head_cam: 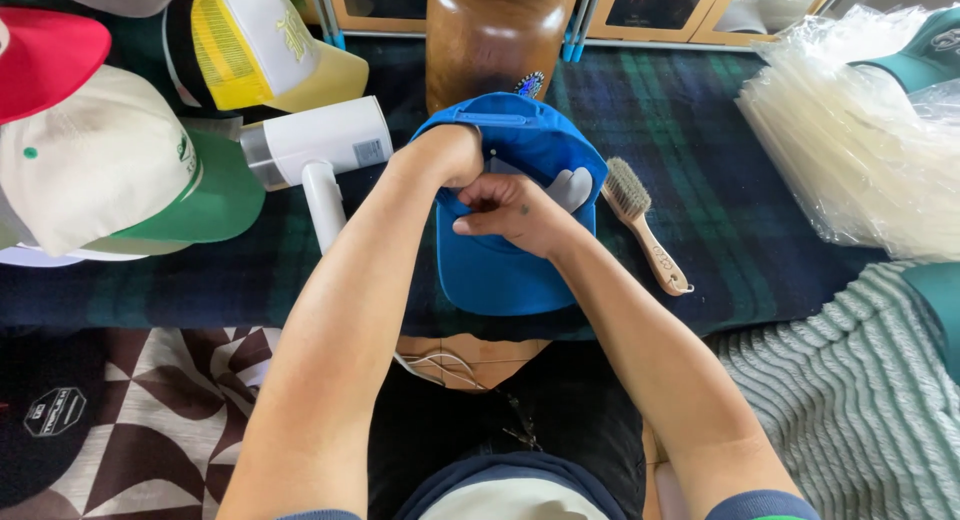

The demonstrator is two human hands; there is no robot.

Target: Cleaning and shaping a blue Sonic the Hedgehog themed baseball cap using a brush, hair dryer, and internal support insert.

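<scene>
Dark blue-green plaid cloth (720, 190) covers the work surface, seen from above. Centre: a blue cap (505, 270) sits on the cloth, brim toward the person, crown opening up. Left hand (447, 155) is pushed down into the crown from the back-left, curled into a loose fist; fingers are hidden inside the cap, so can't tell what they grip, if anything. Right hand (515, 212) rests on the near rim of the crown, fingers bent and pinching the blue fabric at the edge, thumb on top. A pale grey liner or tab (572, 185) shows just beside the right hand's knuckles, inside the cap. Just right of the cap: a wooden-handled brush (645, 225) lying flat, bristle head away from the person, handle angled to the near right, close to the cap but not clearly touching. Just left of the cap: a white handheld appliance (318, 145) with a cylindrical body and a handle pointing down toward the person, lying on the cloth, partly behind the left forearm. Behind the cap: a brown rounded block (493, 35), touching or nearly touching the cap's back edge. Far left: stack of caps, a cream one with a green brim (120, 175), a red one (45, 55), a yellow-and-white mesh one (260, 45). Far right: a pile of clear plastic bags (850, 140). Near right: a grey-green ribbed textile (850, 400). Near left: a brown-and-white geometric mat (170, 410).
</scene>
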